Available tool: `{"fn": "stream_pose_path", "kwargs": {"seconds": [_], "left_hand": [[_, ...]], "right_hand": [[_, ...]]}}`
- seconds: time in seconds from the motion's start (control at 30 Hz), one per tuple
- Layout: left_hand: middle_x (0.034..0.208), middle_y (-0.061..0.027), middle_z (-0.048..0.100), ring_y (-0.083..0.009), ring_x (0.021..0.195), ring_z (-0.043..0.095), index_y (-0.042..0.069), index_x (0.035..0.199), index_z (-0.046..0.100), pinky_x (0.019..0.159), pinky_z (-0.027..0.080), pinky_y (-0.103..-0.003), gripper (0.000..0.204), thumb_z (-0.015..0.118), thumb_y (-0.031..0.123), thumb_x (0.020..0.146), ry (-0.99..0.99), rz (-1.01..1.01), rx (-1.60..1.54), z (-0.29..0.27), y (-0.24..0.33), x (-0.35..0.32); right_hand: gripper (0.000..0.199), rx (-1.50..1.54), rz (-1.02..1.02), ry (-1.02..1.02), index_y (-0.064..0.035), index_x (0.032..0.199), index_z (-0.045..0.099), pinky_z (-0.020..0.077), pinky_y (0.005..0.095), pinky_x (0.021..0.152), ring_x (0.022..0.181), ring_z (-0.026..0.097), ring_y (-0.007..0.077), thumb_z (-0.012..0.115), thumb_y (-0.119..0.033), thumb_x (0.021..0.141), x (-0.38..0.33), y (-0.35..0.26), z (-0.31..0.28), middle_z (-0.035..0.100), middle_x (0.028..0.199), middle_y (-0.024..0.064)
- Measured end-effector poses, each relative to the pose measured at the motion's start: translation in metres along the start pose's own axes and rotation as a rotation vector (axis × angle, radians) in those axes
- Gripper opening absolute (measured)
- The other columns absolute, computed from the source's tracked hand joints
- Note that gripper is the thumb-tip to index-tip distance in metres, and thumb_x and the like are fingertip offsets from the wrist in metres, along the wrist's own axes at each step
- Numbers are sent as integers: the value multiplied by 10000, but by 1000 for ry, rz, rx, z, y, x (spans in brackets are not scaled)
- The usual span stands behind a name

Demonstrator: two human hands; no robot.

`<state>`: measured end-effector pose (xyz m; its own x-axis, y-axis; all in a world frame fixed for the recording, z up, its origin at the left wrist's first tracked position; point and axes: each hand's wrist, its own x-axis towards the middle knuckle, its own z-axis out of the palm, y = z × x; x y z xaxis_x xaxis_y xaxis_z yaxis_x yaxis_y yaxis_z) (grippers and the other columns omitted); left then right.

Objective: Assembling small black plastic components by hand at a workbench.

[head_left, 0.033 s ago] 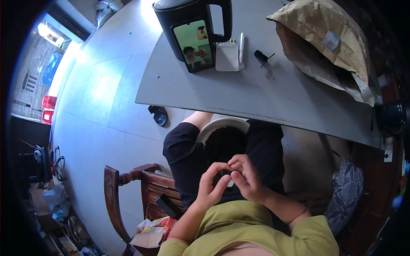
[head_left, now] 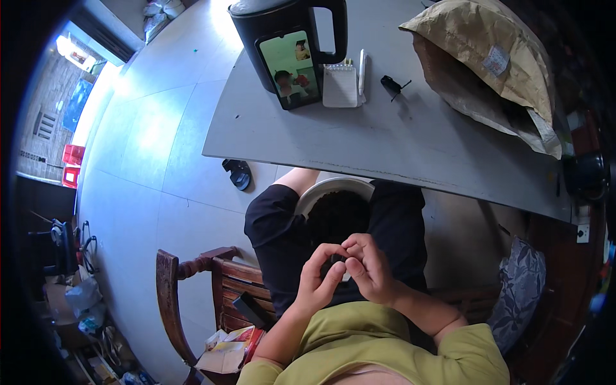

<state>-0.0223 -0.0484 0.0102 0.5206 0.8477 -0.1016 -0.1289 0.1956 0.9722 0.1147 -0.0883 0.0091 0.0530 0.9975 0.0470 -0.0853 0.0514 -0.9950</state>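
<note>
Above my lap, my left hand (head_left: 319, 276) and my right hand (head_left: 371, 271) meet at the fingertips. The fingers of both are bent into a pinch, and whatever lies between the tips is too small or hidden to make out. Just beyond them, a white tub (head_left: 309, 196) sits between my knees. A heap of dark, loose material (head_left: 340, 215) fills much of it; its kind is not clear. My hands overlap the near part of the tub, so its close rim is mostly hidden.
The grey table (head_left: 276, 144) edge juts over the tub. On it stand a black jug (head_left: 253, 58) with a phone (head_left: 292, 70) leaning on it, a notepad (head_left: 340, 86), a white pen (head_left: 362, 70), a small black clip-like object (head_left: 391, 85) and a brown paper bag (head_left: 481, 58).
</note>
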Motion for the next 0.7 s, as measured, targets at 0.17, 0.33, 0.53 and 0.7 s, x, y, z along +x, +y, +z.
{"fn": "stream_pose_path", "kwargs": {"seconds": [0.17,0.33,0.53,0.7], "left_hand": [[811,-5,519,-51,672,474,14,1014,515,598,384,-182,203,530,186,908,-35,-40,-60,0,0,-1],[844,-9,505,-53,701,469,14,1019,513,613,386,-184,190,531,165,906,-36,63,64,1,-2,2],[814,-10,486,-69,666,426,13,926,536,603,349,-190,156,522,167,905,-18,2,-172,-2,-4,4],[823,-27,499,-88,712,453,-1,884,546,631,361,-196,165,541,164,886,-14,102,-95,-6,-4,10]], "right_hand": [[271,-121,-68,4,-4,1107,431,394,244,553,594,530,117,512,-173,911,3,0,-5,527,660,50],[287,-25,42,-49,-16,1146,439,396,268,588,598,505,149,502,-162,907,5,-4,-9,527,705,64],[364,-422,-304,7,1,1143,477,428,315,660,709,527,224,495,-279,912,7,2,-6,540,828,92],[456,-629,-499,0,-29,1211,424,411,393,768,815,557,266,599,-229,840,7,4,-6,573,977,101]]}}
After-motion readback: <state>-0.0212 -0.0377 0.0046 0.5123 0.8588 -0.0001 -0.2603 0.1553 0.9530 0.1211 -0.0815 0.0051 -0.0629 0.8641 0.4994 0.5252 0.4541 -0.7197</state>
